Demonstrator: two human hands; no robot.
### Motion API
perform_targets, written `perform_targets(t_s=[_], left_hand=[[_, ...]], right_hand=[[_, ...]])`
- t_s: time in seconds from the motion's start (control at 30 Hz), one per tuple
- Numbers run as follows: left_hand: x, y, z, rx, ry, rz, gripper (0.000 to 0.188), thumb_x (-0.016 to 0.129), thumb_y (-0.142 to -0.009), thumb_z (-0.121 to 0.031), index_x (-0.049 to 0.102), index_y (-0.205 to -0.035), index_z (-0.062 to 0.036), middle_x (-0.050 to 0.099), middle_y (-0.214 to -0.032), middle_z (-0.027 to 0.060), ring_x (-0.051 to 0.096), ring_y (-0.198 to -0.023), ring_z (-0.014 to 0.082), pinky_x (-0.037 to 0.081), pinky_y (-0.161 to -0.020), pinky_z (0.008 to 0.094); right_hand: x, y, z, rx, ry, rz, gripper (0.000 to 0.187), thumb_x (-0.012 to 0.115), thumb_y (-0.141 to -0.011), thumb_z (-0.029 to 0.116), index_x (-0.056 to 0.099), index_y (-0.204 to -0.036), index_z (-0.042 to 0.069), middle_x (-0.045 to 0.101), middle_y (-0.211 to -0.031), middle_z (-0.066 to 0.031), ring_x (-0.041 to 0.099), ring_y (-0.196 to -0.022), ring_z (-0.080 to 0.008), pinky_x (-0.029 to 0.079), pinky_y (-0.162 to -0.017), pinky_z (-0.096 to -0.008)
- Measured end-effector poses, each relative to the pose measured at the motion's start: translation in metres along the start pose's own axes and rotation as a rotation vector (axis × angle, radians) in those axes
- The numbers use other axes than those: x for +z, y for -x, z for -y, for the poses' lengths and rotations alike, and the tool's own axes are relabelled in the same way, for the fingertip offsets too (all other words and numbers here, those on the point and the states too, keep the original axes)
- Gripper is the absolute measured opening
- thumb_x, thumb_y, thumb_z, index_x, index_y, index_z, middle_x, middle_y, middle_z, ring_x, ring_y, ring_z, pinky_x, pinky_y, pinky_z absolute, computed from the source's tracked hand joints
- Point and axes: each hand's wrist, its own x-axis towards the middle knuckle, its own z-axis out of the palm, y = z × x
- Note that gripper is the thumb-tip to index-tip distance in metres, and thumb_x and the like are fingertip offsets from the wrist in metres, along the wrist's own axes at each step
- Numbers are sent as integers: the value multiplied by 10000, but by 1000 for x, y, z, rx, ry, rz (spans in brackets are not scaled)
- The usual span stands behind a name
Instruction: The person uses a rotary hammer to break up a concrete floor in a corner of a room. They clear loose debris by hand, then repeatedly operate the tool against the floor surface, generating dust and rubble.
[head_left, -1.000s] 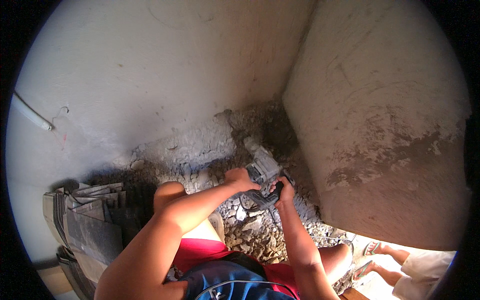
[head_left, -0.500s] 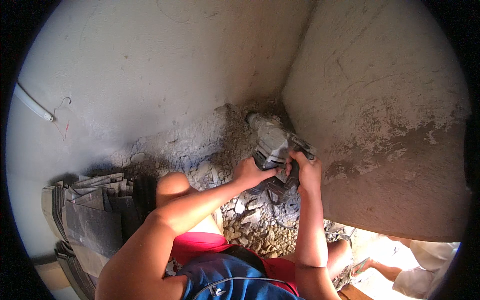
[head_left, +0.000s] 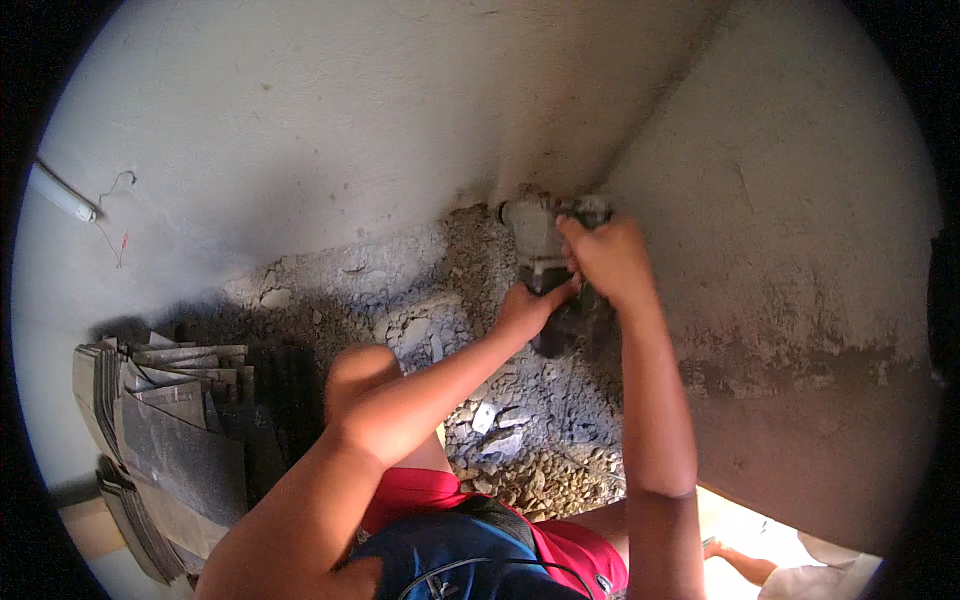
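A dusty grey hammer drill (head_left: 535, 232) is in the corner, low against the rubble where the two walls meet; its image is blurred, and its working tip cannot be made out. My left hand (head_left: 524, 312) is closed round the dark lower part of the drill, thumb stretched across it. Higher up on the right side, my right hand (head_left: 610, 258) grips the drill, fingers curled over it and partly hidden. Broken stone and grey rubble (head_left: 410, 325) lie around and below the tool.
Stacked grey sheets or folded cardboard (head_left: 185, 440) stand at left. Plastered walls (head_left: 380, 120) close in ahead and at right. A white tube (head_left: 62, 192) with loose wire is at the left wall. Gravel (head_left: 550, 485) lies before my legs; another person's leg (head_left: 745, 565) shows lower right.
The drill and both hands have moved farther into the corner, the right hand rising most. The drill has turned more upright in view, and my view has shifted slightly.
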Motion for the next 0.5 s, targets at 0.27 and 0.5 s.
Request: perform_targets(t_s=[0.27, 0.5], left_hand=[[19, -23, -24, 71, 133, -100, 580, 851, -775, -538, 760, -931, 13, 764, -907, 115, 722, -823, 208, 550, -775, 356], [38, -28, -44, 85, 226, -45, 596, 853, -764, -547, 760, -982, -1, 769, -908, 143, 738, -842, 226, 556, -772, 368]], right_hand=[[-11, -47, 23, 22, 111, 24, 375, 696, -852, 265, 665, -651, -50, 638, -567, -117, 615, -470, -225, 487, -478, -386], [-37, -69, 1, 77, 89, 95, 453, 669, -866, 371, 705, -648, -24, 688, -601, -130, 685, -547, -248, 551, -589, -399]])
